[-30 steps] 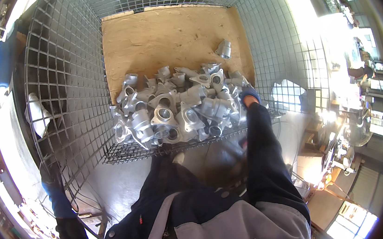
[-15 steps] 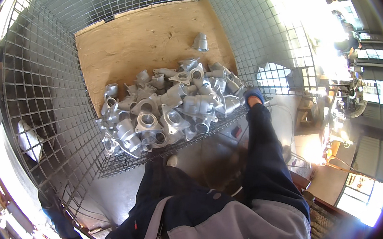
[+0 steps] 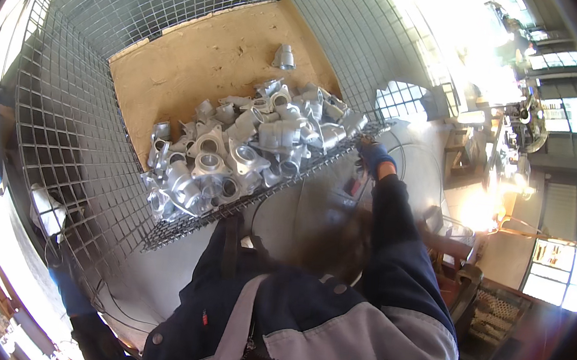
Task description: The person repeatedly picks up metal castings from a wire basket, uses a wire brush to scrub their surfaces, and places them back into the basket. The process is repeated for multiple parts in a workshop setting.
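In a blue glove, my right hand [image 3: 377,157] is closed at the near right corner of a large wire mesh basket. Its fingers curl by the end of the low front mesh panel [image 3: 258,203]. Just behind that panel lies a heap of grey cast metal pipe fittings [image 3: 244,130] with flanges and round openings. A single fitting [image 3: 284,57] stands apart on the brown cardboard sheet [image 3: 196,58] lining the basket. At the lower left, my left hand [image 3: 69,289] reaches down outside the left mesh wall [image 3: 62,121]; its fingers cannot be made out.
White sheet-like pieces show at the left wall [image 3: 48,209] and beyond the right wall [image 3: 401,100]. A grey floor [image 3: 420,162] with a thin cable or hose lies to the right. Farther right are a brown perforated metal piece [image 3: 499,314] and bright workshop equipment.
The basket and fittings have shifted left and slightly up in view. My right hand has moved slightly lower against the corner. My left arm shows farther up along the left wall.
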Available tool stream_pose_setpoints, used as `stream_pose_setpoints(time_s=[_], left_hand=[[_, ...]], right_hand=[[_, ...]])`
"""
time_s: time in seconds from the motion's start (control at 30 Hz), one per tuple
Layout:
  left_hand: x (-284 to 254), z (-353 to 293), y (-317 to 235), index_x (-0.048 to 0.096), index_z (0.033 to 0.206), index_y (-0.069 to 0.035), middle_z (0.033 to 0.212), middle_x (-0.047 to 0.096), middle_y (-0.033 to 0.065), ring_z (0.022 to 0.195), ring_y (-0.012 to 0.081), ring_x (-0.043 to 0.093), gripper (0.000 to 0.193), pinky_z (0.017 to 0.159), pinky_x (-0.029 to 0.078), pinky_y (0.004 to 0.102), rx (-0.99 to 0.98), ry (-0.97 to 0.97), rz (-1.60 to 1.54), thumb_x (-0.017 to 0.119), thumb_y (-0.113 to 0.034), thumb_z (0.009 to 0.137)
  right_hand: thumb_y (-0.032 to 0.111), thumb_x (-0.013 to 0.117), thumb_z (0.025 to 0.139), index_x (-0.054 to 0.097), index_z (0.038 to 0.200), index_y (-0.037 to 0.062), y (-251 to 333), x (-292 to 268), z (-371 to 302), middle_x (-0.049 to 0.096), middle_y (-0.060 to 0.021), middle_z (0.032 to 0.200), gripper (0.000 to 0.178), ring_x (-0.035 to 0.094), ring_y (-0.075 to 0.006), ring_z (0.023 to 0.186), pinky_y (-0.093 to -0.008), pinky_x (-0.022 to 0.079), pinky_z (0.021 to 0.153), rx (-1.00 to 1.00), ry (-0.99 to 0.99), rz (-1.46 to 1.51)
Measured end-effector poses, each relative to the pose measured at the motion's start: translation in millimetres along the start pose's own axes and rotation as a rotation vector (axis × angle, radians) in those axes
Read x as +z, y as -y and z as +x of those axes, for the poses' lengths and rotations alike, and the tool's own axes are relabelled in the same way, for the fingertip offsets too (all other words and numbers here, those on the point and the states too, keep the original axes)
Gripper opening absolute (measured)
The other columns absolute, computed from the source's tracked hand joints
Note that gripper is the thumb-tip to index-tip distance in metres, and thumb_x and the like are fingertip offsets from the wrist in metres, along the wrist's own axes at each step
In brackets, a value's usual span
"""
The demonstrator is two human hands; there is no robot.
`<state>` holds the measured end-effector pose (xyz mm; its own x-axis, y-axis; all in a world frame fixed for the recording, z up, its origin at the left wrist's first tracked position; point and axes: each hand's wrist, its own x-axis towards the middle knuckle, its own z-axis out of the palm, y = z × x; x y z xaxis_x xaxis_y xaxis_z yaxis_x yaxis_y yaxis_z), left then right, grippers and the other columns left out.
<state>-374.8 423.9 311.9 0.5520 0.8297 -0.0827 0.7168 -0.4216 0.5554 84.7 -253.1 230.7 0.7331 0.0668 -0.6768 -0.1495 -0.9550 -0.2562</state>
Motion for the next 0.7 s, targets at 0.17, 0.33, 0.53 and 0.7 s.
stream_pose_setpoints(time_s=[0.17,0.33,0.53,0.7], left_hand=[[0,-2,8,0.050,0.133,-0.008,0.085,0.062,0.0046,0.062,0.0115,0.057,0.046,0.053,0.046,0.0243,-0.072,0.050,-0.028,0.061,-0.027,0.093],[14,38,75,0.046,0.137,-0.010,0.071,0.056,-0.0012,0.047,0.0026,0.043,0.052,0.038,0.030,0.0192,-0.138,0.046,-0.510,0.064,-0.029,0.092],[34,71,103,0.042,0.139,-0.010,0.085,0.055,0.0021,0.058,0.0078,0.043,0.055,0.047,0.031,0.0222,-0.211,0.009,-0.483,0.064,-0.023,0.091],[24,60,89,0.038,0.142,-0.009,0.108,0.051,0.0079,0.086,0.0154,0.043,0.054,0.071,0.031,0.0308,-0.173,0.027,-0.559,0.057,-0.025,0.094]], right_hand=[[0.028,0.055,0.095,0.064,0.104,0.0059,11,24,-91,0.066,-0.0080,0.082,0.025,0.066,-0.0193,0.077,-0.0342,0.053,0.066,0.166,0.036,0.884],[0.025,0.063,0.090,0.066,0.106,0.0094,-43,73,-131,0.066,-0.0084,0.099,0.022,0.064,-0.0219,0.092,-0.0335,0.052,0.076,0.158,0.110,0.755],[0.021,0.063,0.090,0.066,0.109,0.0071,-24,143,-214,0.068,-0.0087,0.103,0.024,0.065,-0.0186,0.087,-0.0327,0.051,0.071,0.134,0.207,0.766],[0.018,0.062,0.091,0.065,0.108,0.0031,4,166,-235,0.070,-0.0116,0.092,0.022,0.065,-0.0186,0.069,-0.0341,0.051,0.060,0.213,-0.159,0.242]])
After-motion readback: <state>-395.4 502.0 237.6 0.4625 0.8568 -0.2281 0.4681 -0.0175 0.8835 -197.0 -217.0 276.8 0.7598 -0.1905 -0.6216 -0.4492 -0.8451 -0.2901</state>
